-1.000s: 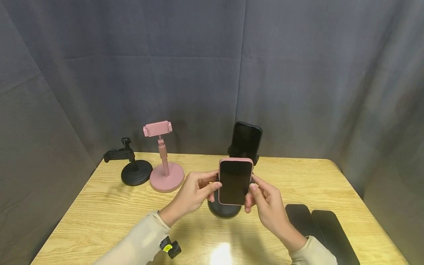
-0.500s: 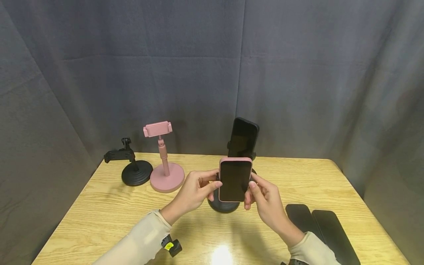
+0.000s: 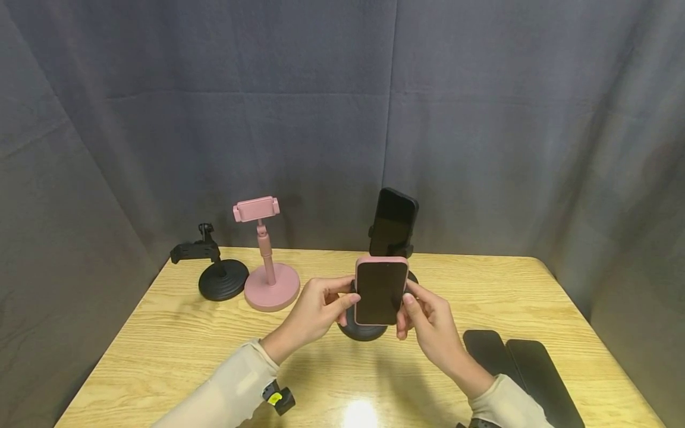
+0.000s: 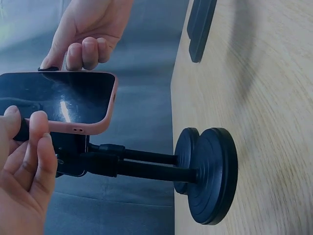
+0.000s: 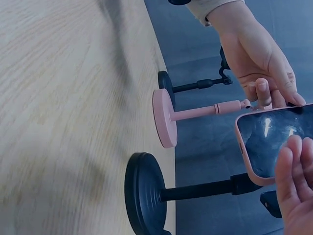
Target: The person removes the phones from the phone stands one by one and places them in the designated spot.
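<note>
A phone in a pink case (image 3: 381, 294) stands upright, its dark screen facing me. Behind it is a black phone stand, whose round base (image 3: 364, 331) shows below. My left hand (image 3: 316, 309) pinches a black clamp end at the phone's left edge between thumb and fingers. On the opposite edge, my right hand (image 3: 430, 324) pinches the other clamp end. In the left wrist view the stand's black pole (image 4: 156, 171) reaches from its base towards the phone; the phone and fingers hide most of the clamp.
Just behind, a dark phone (image 3: 394, 223) sits in another black stand. To the left are a pink phone stand (image 3: 271, 288) and a black stand (image 3: 223, 282). Two dark flat slabs (image 3: 489, 351) lie at right. A grey curtain (image 3: 321, 131) hangs past the table's far edge.
The pink-cased phone's lower edge and the stand's base have shifted slightly away from me. The dark phone behind appears a little higher and further left. Both hands keep their grip.
</note>
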Demonstrator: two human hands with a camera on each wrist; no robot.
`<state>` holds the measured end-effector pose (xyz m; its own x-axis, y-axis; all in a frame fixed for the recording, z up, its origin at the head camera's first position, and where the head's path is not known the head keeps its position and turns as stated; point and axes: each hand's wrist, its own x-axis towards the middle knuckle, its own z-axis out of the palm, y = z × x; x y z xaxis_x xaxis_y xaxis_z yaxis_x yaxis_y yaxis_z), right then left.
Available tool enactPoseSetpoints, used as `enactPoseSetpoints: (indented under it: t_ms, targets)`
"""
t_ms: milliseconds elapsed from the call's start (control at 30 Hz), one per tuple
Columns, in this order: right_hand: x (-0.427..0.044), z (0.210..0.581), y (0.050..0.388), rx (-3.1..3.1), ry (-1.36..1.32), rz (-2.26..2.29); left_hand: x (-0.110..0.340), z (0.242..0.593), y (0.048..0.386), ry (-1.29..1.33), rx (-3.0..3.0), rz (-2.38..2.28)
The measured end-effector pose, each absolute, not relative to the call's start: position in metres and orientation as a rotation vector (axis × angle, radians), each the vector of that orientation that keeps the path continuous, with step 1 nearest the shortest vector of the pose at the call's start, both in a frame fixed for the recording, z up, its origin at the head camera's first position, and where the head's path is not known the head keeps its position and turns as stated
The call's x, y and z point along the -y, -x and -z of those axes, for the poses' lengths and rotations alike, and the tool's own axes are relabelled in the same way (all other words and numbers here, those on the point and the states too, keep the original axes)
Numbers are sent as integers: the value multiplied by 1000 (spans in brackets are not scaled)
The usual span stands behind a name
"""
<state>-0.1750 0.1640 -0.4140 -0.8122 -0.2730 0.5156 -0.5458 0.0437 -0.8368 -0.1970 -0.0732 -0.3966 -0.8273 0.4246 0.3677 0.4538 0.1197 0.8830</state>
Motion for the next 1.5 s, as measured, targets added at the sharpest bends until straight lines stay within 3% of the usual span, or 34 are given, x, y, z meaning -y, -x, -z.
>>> enactPoseSetpoints:
  t_ms: [1267,1500]
  targets:
    - [-193,364,170,2446,-653,-1296,75,400,196,911,2342,1833]
    - [-185,347,165,2423,-735,-1191,75,398,196,897,2362,1825]
